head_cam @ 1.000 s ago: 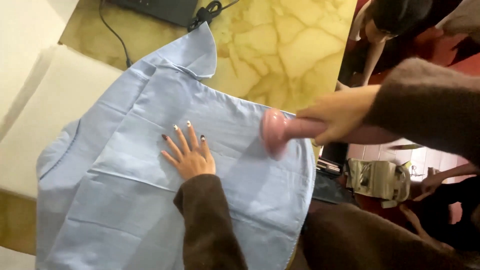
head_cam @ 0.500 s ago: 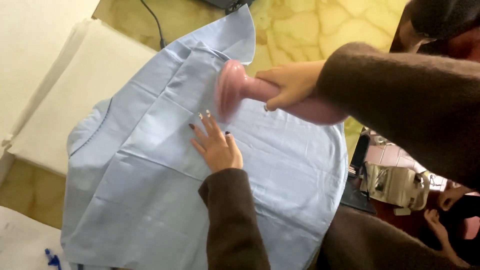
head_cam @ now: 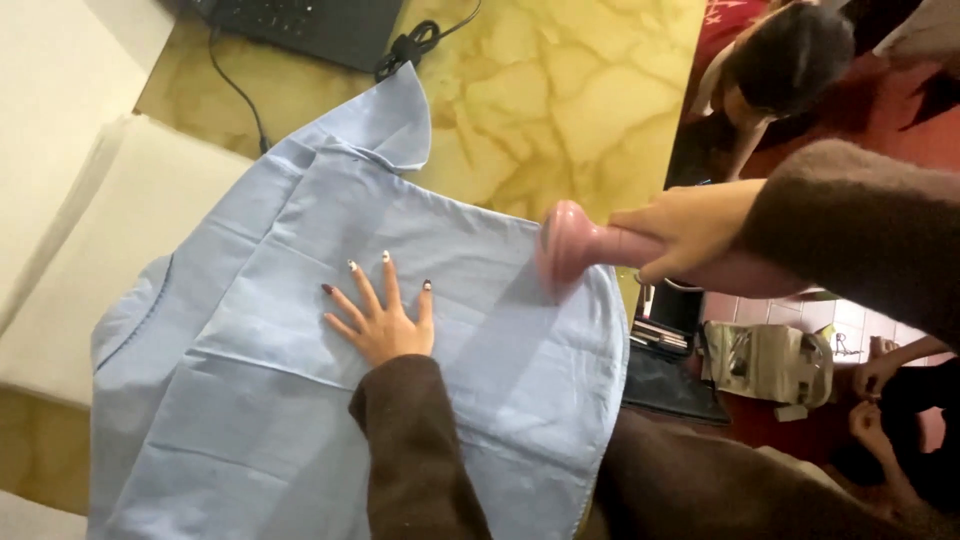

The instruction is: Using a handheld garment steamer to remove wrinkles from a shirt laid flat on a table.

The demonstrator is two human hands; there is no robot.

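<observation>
A light blue shirt lies spread flat over a yellow marbled table, collar at the far end. My left hand presses flat on the middle of the shirt, fingers spread. My right hand grips the handle of a pink handheld steamer, whose round head sits at the shirt's right edge. Both my arms wear brown sleeves.
A white cushion lies under the shirt's left side. A black laptop and a black cable sit at the table's far edge. Other people are on the floor to the right, beside a beige bag.
The steamer has moved from the shirt's upper middle back toward its right edge. My left hand stays pressed on the fabric. The view has shifted slightly.
</observation>
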